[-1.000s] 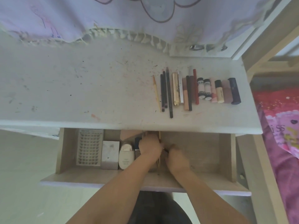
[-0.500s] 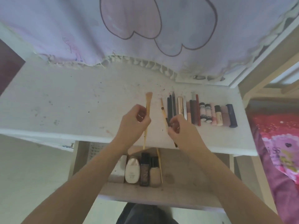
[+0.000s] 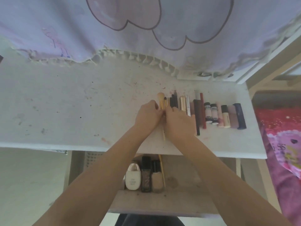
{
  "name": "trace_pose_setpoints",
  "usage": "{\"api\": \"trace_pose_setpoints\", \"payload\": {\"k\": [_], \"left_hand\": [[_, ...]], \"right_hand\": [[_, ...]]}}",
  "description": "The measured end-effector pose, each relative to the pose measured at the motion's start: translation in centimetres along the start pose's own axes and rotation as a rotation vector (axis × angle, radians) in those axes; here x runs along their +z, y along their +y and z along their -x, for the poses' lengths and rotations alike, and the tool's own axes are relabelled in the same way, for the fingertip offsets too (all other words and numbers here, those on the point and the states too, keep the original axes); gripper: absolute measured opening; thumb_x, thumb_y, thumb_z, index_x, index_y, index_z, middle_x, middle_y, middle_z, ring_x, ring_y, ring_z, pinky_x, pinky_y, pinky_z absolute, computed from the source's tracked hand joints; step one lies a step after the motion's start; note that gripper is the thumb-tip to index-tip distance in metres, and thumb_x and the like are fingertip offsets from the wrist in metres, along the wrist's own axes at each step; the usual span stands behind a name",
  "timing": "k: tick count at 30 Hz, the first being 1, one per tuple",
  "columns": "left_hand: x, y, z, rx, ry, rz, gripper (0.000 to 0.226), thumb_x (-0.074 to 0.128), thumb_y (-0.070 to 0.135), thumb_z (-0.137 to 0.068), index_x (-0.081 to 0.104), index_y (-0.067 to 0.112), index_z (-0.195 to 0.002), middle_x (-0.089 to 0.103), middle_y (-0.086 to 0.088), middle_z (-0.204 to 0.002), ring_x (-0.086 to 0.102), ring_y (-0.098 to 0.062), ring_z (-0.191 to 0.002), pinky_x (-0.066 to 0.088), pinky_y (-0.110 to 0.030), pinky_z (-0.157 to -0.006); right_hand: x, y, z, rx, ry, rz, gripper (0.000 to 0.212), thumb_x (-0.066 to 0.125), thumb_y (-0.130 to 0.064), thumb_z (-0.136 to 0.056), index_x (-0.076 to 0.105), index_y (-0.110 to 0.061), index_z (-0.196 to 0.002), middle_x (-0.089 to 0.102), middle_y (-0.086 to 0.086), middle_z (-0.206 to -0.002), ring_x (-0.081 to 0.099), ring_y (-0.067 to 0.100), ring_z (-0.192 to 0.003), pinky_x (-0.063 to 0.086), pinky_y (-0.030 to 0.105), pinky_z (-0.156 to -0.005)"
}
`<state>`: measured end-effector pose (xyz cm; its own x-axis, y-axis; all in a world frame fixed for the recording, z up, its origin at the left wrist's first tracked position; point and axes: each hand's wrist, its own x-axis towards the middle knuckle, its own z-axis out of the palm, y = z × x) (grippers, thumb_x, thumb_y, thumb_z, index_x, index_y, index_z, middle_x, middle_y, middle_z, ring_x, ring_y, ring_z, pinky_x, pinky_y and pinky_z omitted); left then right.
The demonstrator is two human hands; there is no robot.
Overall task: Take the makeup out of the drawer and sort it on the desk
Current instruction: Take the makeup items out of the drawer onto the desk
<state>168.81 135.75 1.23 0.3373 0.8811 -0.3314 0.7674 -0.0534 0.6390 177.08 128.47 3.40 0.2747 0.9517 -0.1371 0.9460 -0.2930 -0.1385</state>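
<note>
My left hand [image 3: 148,116] and my right hand [image 3: 179,123] rest side by side on the white desk [image 3: 65,103], at the left end of the makeup row. The left one pinches the handle of a wooden brush [image 3: 161,99] with tan bristles. The right one pinches a thinner dark-tipped brush [image 3: 165,101] lying beside it. To the right run dark pencils [image 3: 174,101], a gold tube [image 3: 183,103], a red pencil [image 3: 202,111], two small bottles [image 3: 211,114] and a navy tube [image 3: 239,115]. The open drawer [image 3: 179,178] below holds a white bottle [image 3: 133,176], a dark bottle [image 3: 146,173], a beige bottle [image 3: 157,176] and a wooden stick [image 3: 162,170].
A lilac cloth [image 3: 114,38] with a fringed hem hangs over the desk's back edge. A perforated tray [image 3: 92,159] lies in the drawer's left part, partly under the desk. Pink bedding [image 3: 281,144] and a wooden frame [image 3: 260,82] border the right side.
Both hands came up out of the drawer with brushes, held them above the desk, and now press them down at the left end of the row.
</note>
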Motion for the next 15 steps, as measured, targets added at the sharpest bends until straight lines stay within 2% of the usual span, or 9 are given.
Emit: {"api": "trace_pose_setpoints", "payload": {"k": [2,4,6,8,11,13,15], "left_hand": [[-0.2,-0.3,1.5,0.041,0.038,0.010,0.019,0.053,0.030,-0.093,0.054,0.013,-0.102,0.061,-0.001,-0.084,0.058,-0.018,-0.075,0.049,-0.029,-0.071],[-0.5,-1.2,4.5,0.127,0.059,0.047,0.010,0.052,0.027,-0.094,0.053,0.018,-0.097,0.056,0.008,-0.077,0.054,-0.006,-0.069,0.045,-0.017,-0.066],[0.1,-2.9,8.7,0.191,-0.005,0.093,0.002,0.052,0.023,-0.094,0.053,0.022,-0.093,0.054,0.011,-0.074,0.052,0.000,-0.067,0.041,-0.012,-0.064],[2.0,-5.4,12.4,0.184,-0.129,0.048,0.002,0.052,0.024,-0.094,0.054,0.025,-0.094,0.056,0.014,-0.077,0.054,0.002,-0.071,0.041,-0.013,-0.066],[6.4,-9.4,14.3,0.145,-0.230,-0.169,0.019,0.049,0.026,-0.095,0.058,0.023,-0.111,0.061,0.006,-0.104,0.058,-0.010,-0.099,0.047,-0.024,-0.083],[8.6,-10.5,13.6,0.122,-0.197,-0.343,0.035,0.045,0.028,-0.095,0.049,0.019,-0.129,0.052,-0.002,-0.127,0.049,-0.018,-0.118,0.042,-0.029,-0.096],[9.9,-10.3,12.4,0.069,-0.160,-0.499,0.043,0.043,0.030,-0.095,0.041,0.016,-0.135,0.041,-0.008,-0.136,0.040,-0.025,-0.125,0.039,-0.032,-0.097]], "right_hand": [[-0.6,1.0,1.5,0.006,0.070,-0.110,0.017,0.042,-0.024,-0.097,0.052,-0.018,-0.110,0.058,-0.003,-0.101,0.058,0.018,-0.087,0.037,0.026,-0.065],[-0.5,2.0,4.1,-0.038,0.047,-0.261,0.016,0.041,-0.027,-0.097,0.053,-0.020,-0.105,0.057,-0.007,-0.096,0.054,0.012,-0.079,0.041,0.022,-0.065],[0.8,2.6,7.7,-0.085,-0.117,-0.350,0.015,0.042,-0.029,-0.098,0.053,-0.022,-0.106,0.056,-0.009,-0.094,0.055,0.009,-0.079,0.043,0.018,-0.070],[4.2,3.2,10.7,-0.058,-0.329,-0.305,0.019,0.040,-0.031,-0.099,0.053,-0.022,-0.109,0.061,-0.005,-0.099,0.060,0.014,-0.087,0.046,0.024,-0.075],[10.7,3.9,12.2,0.096,-0.523,-0.263,0.023,0.041,-0.028,-0.098,0.057,-0.016,-0.109,0.065,0.006,-0.106,0.062,0.025,-0.095,0.049,0.031,-0.077],[13.8,3.7,11.7,0.166,-0.530,-0.296,0.021,0.043,-0.023,-0.096,0.058,-0.012,-0.108,0.065,0.011,-0.108,0.062,0.028,-0.097,0.051,0.035,-0.080],[15.7,3.1,11.0,0.205,-0.492,-0.310,0.021,0.045,-0.021,-0.096,0.058,-0.010,-0.107,0.065,0.013,-0.108,0.063,0.030,-0.099,0.051,0.036,-0.080]]}}
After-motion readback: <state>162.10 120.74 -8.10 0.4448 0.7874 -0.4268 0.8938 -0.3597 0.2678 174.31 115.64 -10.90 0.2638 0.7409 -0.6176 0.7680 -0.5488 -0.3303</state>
